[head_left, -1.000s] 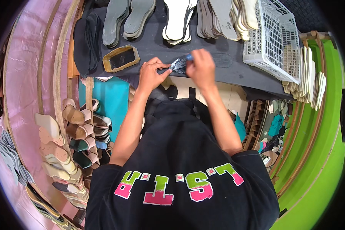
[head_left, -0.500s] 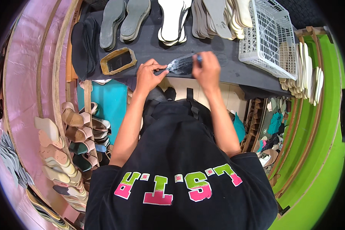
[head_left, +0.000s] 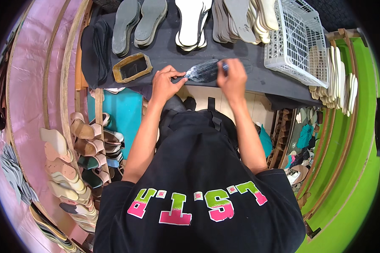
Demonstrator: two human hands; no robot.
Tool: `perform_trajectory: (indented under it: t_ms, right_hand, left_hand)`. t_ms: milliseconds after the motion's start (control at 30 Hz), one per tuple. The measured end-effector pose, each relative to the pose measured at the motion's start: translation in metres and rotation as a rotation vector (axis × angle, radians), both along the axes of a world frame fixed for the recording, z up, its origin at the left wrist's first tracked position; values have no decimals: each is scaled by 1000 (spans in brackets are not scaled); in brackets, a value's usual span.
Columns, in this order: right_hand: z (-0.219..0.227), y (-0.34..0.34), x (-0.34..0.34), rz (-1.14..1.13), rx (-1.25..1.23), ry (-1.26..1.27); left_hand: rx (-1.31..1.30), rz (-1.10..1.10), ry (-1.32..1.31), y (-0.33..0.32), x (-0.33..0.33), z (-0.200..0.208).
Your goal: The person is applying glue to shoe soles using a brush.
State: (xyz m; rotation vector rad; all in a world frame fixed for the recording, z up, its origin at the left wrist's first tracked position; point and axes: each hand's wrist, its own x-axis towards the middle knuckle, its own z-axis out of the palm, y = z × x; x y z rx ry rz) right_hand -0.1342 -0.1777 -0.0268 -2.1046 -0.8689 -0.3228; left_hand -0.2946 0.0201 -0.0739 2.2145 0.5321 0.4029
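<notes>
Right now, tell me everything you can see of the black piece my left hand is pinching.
The black piece is flat and sole-like, narrowing to the left, with white streaks along its upper face, densest near that narrow end. It lies roughly crosswise on the dark tabletop, near its front edge. The left hand pinches the narrow end; the right hand, gripping a small blue object, covers the other end. The material is unclear.

Along the table's [head_left: 173, 52] left edge lies a stack [head_left: 93, 55]; right of it, by the near edge, a tray [head_left: 135, 77]. Soles [head_left: 191, 25] line the far edge; a crate [head_left: 280, 63] stands near the right end. Mid near edge, a piece [head_left: 204, 71] reaches from left hand [head_left: 166, 83] to right hand [head_left: 233, 79].
</notes>
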Motion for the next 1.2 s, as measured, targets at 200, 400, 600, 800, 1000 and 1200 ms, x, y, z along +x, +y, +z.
perform_trajectory:
  t_ms: [200,400,600,800,1000,1200]
  right_hand:
    - [2,13,-47,210,47,103]
    - [8,-9,5,-198,298,516]
    - [3,-13,-47,273,-132,-82]
    - [11,-20,-17,0,156,428]
    - [9,-27,-8,84,-63,-48]
    - [8,-11,-51,248,-56,-26]
  left_hand:
    - [-19,-4,10,1,2,3]
    - [-12,14,29,0,3,4]
    - [46,-22,-8,-1,3,5]
    - [37,-14,-8,-2,1,6]
    - [43,-21,-16,0,2,5]
    - [39,-21,-23,0,1,3]
